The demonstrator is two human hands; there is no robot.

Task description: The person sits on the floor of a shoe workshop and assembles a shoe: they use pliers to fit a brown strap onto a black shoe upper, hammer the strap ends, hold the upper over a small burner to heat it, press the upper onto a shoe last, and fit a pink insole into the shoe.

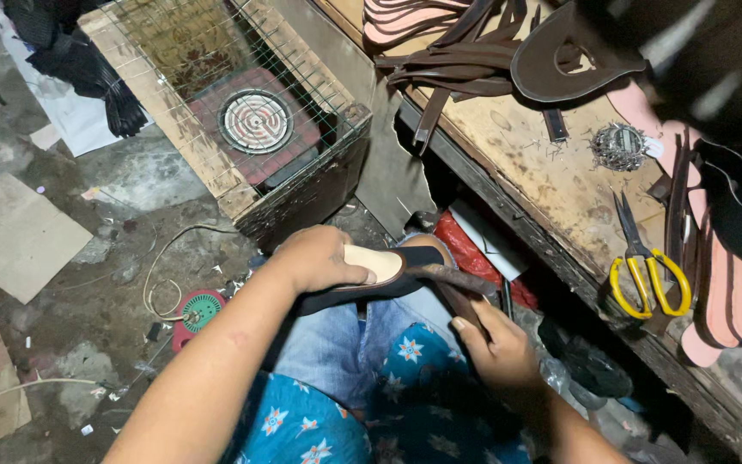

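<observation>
I see my left hand (315,258) pressed down over a dark sandal sole (380,271) with a tan insole, fingers curled around its near end, holding it across my lap. My right hand (495,344) sits just right of it, closed on a brown strap (457,288) that runs from the sole's far end down into my fingers.

Up and right of my right hand, on the wooden counter (543,172), lie yellow-handled scissors (646,271), with a small heap of nails (618,146) beyond them and a bundle of brown straps (457,69) farther off. Above my left hand stands a wire-topped wooden box (216,103) with a coil heater (256,121) inside.
</observation>
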